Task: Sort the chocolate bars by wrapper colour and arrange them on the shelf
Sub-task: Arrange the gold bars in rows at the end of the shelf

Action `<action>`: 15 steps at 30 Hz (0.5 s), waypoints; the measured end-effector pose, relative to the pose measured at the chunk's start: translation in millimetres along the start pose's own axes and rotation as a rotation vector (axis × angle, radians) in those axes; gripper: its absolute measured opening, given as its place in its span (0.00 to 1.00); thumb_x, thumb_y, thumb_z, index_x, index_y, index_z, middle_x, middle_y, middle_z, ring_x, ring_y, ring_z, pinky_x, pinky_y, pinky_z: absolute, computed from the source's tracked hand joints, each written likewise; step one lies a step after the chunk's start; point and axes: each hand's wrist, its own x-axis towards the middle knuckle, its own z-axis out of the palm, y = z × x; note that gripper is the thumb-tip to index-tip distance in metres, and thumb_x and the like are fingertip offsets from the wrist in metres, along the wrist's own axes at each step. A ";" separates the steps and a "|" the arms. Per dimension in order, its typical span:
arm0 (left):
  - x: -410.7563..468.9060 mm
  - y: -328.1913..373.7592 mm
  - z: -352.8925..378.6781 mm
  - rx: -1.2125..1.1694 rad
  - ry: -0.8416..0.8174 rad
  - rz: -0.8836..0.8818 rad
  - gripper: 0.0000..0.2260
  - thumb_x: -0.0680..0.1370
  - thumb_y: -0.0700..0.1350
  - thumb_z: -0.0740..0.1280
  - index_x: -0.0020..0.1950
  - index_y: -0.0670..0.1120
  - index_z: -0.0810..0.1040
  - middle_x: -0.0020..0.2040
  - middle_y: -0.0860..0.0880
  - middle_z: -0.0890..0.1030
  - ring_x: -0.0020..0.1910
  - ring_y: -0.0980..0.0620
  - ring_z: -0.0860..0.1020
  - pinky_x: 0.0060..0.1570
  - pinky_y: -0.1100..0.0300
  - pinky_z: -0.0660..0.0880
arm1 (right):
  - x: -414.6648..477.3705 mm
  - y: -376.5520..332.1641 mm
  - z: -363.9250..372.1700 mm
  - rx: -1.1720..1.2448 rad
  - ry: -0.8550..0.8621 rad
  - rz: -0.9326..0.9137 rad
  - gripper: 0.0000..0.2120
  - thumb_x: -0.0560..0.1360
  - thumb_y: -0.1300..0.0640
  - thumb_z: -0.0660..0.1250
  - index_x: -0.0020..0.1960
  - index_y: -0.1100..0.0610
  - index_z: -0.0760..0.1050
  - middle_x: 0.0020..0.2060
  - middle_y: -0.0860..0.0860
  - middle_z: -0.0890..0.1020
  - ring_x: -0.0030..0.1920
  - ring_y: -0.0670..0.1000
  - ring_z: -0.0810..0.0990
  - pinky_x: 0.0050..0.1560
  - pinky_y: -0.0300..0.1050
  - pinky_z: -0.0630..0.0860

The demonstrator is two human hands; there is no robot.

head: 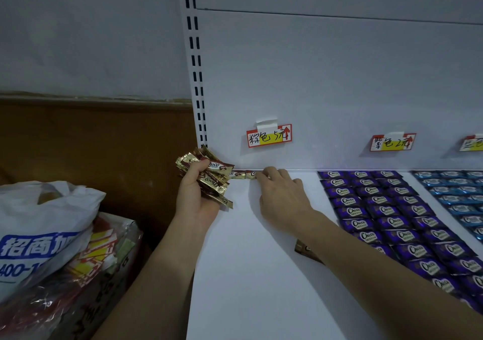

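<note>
My left hand (194, 196) grips a bunch of brown and gold chocolate bars (209, 175) over the left end of the white shelf (248, 274). My right hand (281, 193) rests on the shelf with its fingertips on a brown bar (251, 174) lying against the back panel. Another brown bar (236, 174) lies just left of it. A further brown bar (304, 250) peeks out from under my right forearm. Rows of purple bars (386, 209) fill the shelf to the right, and blue bars (460, 190) lie beyond them.
Price labels hang on the back panel: one (269, 136) above the brown bars, one (393, 142) above the purple ones, one (471, 143) at the right edge. Left of the shelf stand a white plastic bag (39, 235) and a packet of label cards (99, 250).
</note>
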 end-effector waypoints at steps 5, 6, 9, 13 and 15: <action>-0.5 -0.1 0.7 0.057 -0.017 0.000 0.05 0.78 0.39 0.67 0.44 0.46 0.80 0.35 0.51 0.83 0.32 0.54 0.82 0.31 0.63 0.77 | -5.2 12.7 -16.7 0.132 0.064 -0.023 0.23 0.79 0.61 0.60 0.73 0.53 0.67 0.67 0.53 0.71 0.64 0.57 0.70 0.59 0.57 0.73; -0.5 -0.2 0.9 0.070 -0.019 -0.005 0.05 0.78 0.40 0.66 0.44 0.46 0.80 0.35 0.51 0.83 0.31 0.54 0.82 0.31 0.64 0.76 | -7.5 19.5 -25.6 0.171 0.069 -0.029 0.19 0.79 0.60 0.61 0.69 0.53 0.71 0.62 0.52 0.75 0.61 0.56 0.73 0.57 0.55 0.74; 0.8 -0.4 1.5 0.119 -0.014 -0.015 0.05 0.78 0.40 0.67 0.43 0.47 0.80 0.35 0.51 0.83 0.31 0.54 0.81 0.32 0.62 0.76 | -24.2 39.0 -65.8 0.208 -0.209 -0.080 0.08 0.76 0.49 0.70 0.54 0.49 0.79 0.47 0.45 0.81 0.49 0.49 0.79 0.44 0.42 0.74; 5.2 -2.8 3.1 0.201 -0.018 -0.023 0.03 0.77 0.40 0.68 0.46 0.47 0.81 0.36 0.50 0.84 0.33 0.53 0.82 0.34 0.59 0.77 | -58.2 37.9 -98.7 0.088 -0.648 -0.118 0.21 0.64 0.41 0.81 0.52 0.47 0.79 0.43 0.42 0.82 0.42 0.41 0.78 0.41 0.40 0.74; 4.8 -3.9 3.0 0.208 -0.024 -0.021 0.02 0.77 0.40 0.68 0.46 0.46 0.81 0.37 0.50 0.84 0.33 0.54 0.83 0.35 0.59 0.77 | -67.2 33.1 -94.7 0.067 -0.631 -0.123 0.21 0.63 0.46 0.82 0.51 0.49 0.78 0.41 0.42 0.80 0.41 0.41 0.77 0.43 0.43 0.78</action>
